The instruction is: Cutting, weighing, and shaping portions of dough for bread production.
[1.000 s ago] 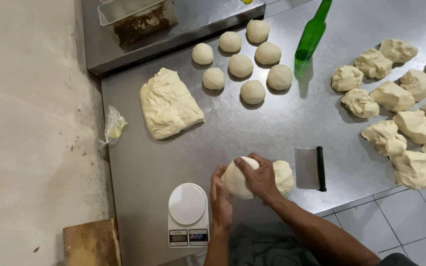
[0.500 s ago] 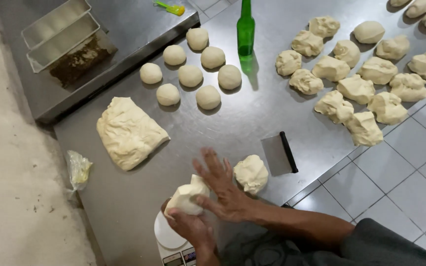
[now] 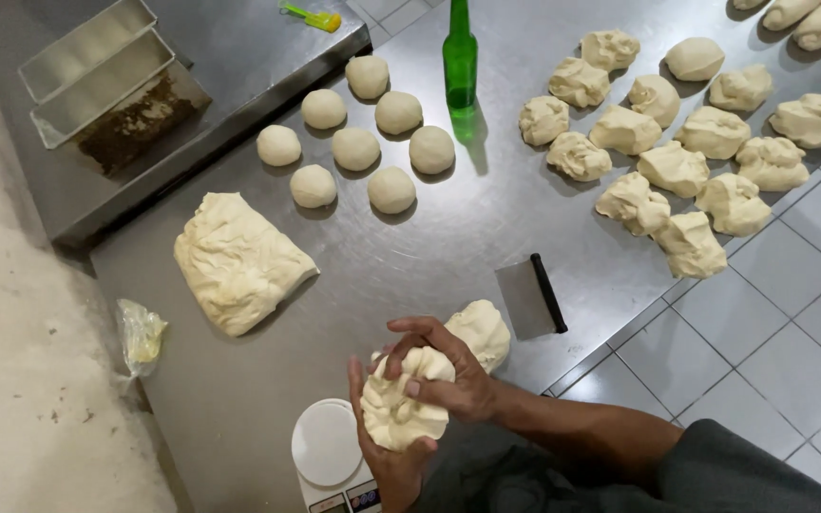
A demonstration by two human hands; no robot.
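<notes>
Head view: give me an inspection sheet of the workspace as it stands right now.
Surface: steel table, bare metal between the items.
Job's things: dough piece held in both hands; second piece on the table just behind them; large dough slab; seven round dough balls; rough-cut portions at right.
Clutter: bench scraper, green bottle, white scale, crumpled plastic bag, loaf tins.
Grippers: left hand cups the dough from below; right hand folds over it.
Cables: nothing seen.
Surroundings: tiled floor at right, pale floor at left.
</notes>
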